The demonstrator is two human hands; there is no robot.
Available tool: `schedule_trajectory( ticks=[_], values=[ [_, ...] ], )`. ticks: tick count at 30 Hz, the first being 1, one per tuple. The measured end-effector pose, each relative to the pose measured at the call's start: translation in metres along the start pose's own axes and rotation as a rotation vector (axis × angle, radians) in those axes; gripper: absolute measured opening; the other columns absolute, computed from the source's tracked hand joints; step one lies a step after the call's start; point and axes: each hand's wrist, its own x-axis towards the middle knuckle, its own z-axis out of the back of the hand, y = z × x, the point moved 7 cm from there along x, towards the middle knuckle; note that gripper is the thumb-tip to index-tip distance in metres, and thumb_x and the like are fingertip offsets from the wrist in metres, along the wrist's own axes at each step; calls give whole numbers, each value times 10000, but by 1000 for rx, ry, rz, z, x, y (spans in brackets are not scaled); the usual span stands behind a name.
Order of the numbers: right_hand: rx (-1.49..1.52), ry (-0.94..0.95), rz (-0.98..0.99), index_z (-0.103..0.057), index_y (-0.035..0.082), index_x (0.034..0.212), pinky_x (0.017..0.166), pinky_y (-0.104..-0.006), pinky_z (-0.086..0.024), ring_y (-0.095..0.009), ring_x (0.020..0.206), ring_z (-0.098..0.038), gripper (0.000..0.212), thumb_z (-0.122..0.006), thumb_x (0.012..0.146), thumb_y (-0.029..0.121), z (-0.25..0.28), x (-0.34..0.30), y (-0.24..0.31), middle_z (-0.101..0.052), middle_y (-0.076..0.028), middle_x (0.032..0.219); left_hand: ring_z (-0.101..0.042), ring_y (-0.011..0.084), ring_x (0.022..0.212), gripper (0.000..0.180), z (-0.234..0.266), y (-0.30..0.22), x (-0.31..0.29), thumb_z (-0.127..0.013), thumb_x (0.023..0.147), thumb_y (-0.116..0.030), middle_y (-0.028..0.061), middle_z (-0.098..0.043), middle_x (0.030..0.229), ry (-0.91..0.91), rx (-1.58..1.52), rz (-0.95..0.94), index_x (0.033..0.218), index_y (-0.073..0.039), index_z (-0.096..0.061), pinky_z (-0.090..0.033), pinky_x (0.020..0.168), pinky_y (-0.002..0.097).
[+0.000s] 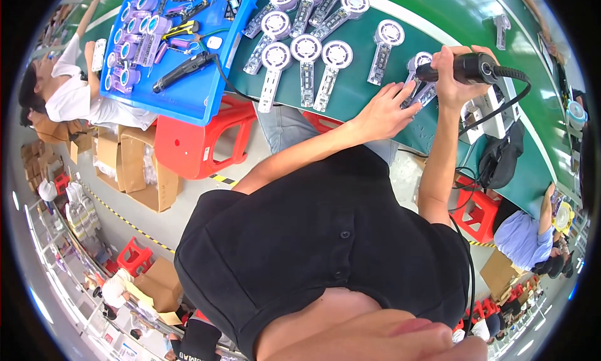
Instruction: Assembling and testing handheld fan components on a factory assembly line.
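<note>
My right hand (449, 79) is wrapped round a black electric screwdriver (474, 68), which lies nearly level with its tip toward the left and a coiled cord at its back end. Just below that tip is a handheld fan (421, 62) with a round white grille, its handle partly hidden by my fingers. My left hand (383, 116) reaches across the green table (350, 95), its thumb and fingertips on the fan's handle (426, 96). Left of my hands lies another such fan (389, 33), with a circuit board showing in its handle.
Several more fans (306, 49) lie in rows toward the left. A blue tray (210, 104) holds purple fan parts, a black corded tool (181, 72) and yellow-handled pliers (183, 29). White boxes (494, 114) and a black bag (503, 153) sit at right. Red stools (188, 145) stand below the table.
</note>
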Motion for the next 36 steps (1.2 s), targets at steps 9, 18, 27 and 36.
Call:
schedule_trajectory(
  ticks=[9, 18, 27, 36],
  values=[
    [-24, -14, -8, -419, -15, 1184, 552, -233, -516, -100, 603, -615, 522, -758, 797, -101, -1, -3, 1, -650, -82, 741, -517, 446, 1159, 428, -4, -15, 7, -787, 774, -240, 300, -458, 1340, 12, 131, -1, 1133, -72, -625, -448, 991, 518],
    [129, 36, -89, -437, 3, 1210, 580, -233, -507, -97, 616, -605, 530, -759, 799, -83, 1, 4, -5, -640, -62, 747, -484, 498, 1175, 442, -24, -18, 8, -798, 762, -292, 341, -467, 1301, 12, 297, 63, 1065, -29, -612, -456, 940, 521],
    [294, 180, -154, -482, -10, 1182, 545, -241, -479, -109, 586, -595, 456, -741, 812, -78, -6, 13, -8, -634, -69, 714, -458, 531, 1225, 399, -23, -17, 6, -772, 803, -226, 348, -441, 1329, 4, 240, 70, 1090, -20, -585, -448, 973, 555],
    [44, -6, -63, -455, -7, 1242, 573, -224, -491, -87, 612, -611, 562, -787, 791, -64, 8, 5, 6, -653, -47, 722, -451, 511, 1204, 345, -32, -12, 17, -731, 750, -106, 308, -450, 1245, -35, 245, 47, 1054, -16, -593, -470, 931, 539]
  ],
)
